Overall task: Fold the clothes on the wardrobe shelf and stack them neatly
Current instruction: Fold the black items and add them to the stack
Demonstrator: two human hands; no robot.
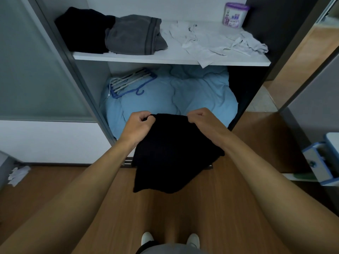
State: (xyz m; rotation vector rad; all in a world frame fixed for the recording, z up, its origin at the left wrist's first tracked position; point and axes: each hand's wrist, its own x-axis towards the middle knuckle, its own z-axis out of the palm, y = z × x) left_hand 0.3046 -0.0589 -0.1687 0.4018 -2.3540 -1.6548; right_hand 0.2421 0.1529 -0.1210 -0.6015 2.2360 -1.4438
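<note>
A black garment [168, 153] hangs in the air in front of the wardrobe, below the shelf. My left hand [139, 123] pinches its top left corner and my right hand [201, 119] pinches its top right corner. On the white wardrobe shelf [170, 58] lie a black folded garment [84, 28] at the left, a grey bundled garment [134, 34] beside it, and a crumpled white garment [216, 41] spread at the right, with one corner hanging over the shelf edge.
A purple-lidded tub [235, 14] stands at the shelf's back right. Below the shelf a light blue duvet [174, 94] fills the compartment, with a blue hanger rack [132, 82] on it. A frosted sliding door [36, 66] is at the left. Wooden floor [183, 217] lies underfoot.
</note>
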